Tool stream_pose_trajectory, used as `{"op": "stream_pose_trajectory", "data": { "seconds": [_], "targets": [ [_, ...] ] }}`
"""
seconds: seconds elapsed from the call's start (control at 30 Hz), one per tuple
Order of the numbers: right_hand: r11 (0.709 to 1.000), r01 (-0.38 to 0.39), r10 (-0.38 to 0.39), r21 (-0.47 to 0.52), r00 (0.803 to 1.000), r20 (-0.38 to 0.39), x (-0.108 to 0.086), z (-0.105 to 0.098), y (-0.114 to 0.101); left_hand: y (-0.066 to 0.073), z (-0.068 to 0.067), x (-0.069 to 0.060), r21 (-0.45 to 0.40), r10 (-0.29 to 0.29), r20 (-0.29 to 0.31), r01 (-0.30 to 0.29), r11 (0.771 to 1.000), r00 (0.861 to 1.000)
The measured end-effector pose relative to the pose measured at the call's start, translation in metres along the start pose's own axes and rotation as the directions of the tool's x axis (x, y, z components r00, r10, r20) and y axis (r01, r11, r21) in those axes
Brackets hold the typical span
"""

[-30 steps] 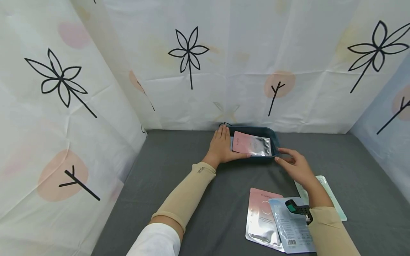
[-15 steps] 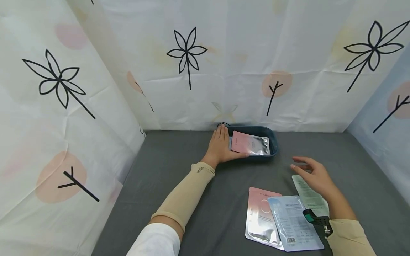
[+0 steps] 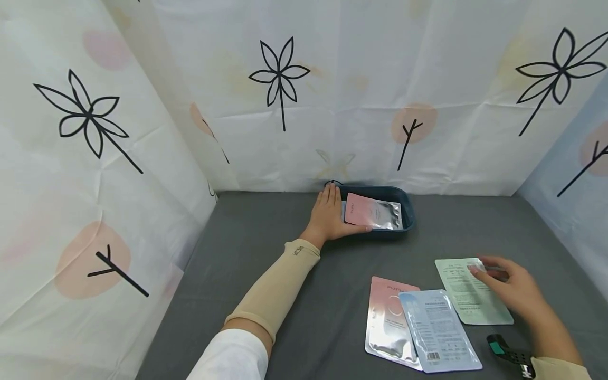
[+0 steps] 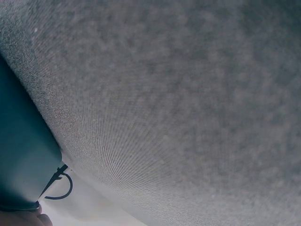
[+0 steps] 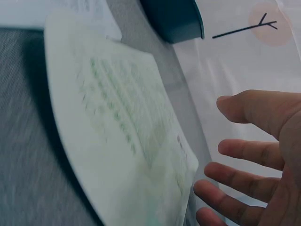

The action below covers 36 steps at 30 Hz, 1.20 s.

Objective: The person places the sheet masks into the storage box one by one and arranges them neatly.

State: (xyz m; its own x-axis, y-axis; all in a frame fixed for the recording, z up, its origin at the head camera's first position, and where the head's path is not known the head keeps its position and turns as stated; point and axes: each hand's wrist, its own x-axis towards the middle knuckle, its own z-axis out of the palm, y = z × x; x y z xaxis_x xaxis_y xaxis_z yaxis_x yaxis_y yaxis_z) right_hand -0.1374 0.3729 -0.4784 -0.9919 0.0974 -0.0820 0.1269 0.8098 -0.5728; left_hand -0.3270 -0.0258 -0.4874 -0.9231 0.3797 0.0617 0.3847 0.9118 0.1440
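Mint-green sachet (image 3: 467,298) lies text side up on grey cloth (image 3: 266,227), 4 o'clock from dark-teal tray (image 3: 410,208) in head view. Right hand (image 3: 513,287) at its 1 o'clock corner, fingers loosely bent, forearm in from 5 o'clock. I'd slip a fingertip under that edge, then pinch. Left hand (image 3: 328,214) straight-fingered on tray's 9 o'clock end, thumb along near rim; good brace. Left wrist: tray wall at 8 o'clock. Right wrist: thumb and fingers apart, nothing gripped; sachet probably bendy, pinch lightly.

You face a curtained work booth (image 3: 332,142), shown by patterned fabric walls (image 3: 157,211) on three sides of your grey work surface (image 3: 332,295).
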Motion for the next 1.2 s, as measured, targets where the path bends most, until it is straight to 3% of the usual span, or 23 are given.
{"op": "stream_pose_trajectory", "data": {
  "seconds": [0.13,0.3,0.53,0.73,1.0,1.2],
  "targets": [
    [0.998,-0.036,0.037,-0.050,0.999,0.019,-0.001,-0.005,0.009,-0.002,0.001,0.002,0.007,-0.004,-0.001,0.004,1.000,1.000],
    [0.996,-0.026,0.028,-0.085,0.999,0.018,0.000,-0.006,0.015,-0.002,0.001,0.001,0.012,-0.011,0.009,0.011,1.000,1.000],
    [0.994,-0.031,0.036,-0.101,0.998,0.042,0.003,0.000,0.013,-0.004,0.005,0.000,0.016,-0.014,-0.001,0.014,1.000,1.000],
    [0.989,-0.058,0.060,-0.133,0.998,0.016,0.002,0.007,0.007,-0.005,0.010,0.006,0.016,-0.015,0.038,0.014,1.000,0.999],
    [0.988,-0.098,0.098,-0.120,0.995,-0.001,0.003,0.011,0.001,-0.001,0.007,0.005,0.025,-0.018,0.033,0.017,1.000,0.999],
    [0.995,-0.059,0.056,-0.080,0.998,-0.038,0.003,0.010,0.004,0.000,0.006,0.006,0.028,-0.019,0.024,0.018,0.999,1.000]
  ]
}}
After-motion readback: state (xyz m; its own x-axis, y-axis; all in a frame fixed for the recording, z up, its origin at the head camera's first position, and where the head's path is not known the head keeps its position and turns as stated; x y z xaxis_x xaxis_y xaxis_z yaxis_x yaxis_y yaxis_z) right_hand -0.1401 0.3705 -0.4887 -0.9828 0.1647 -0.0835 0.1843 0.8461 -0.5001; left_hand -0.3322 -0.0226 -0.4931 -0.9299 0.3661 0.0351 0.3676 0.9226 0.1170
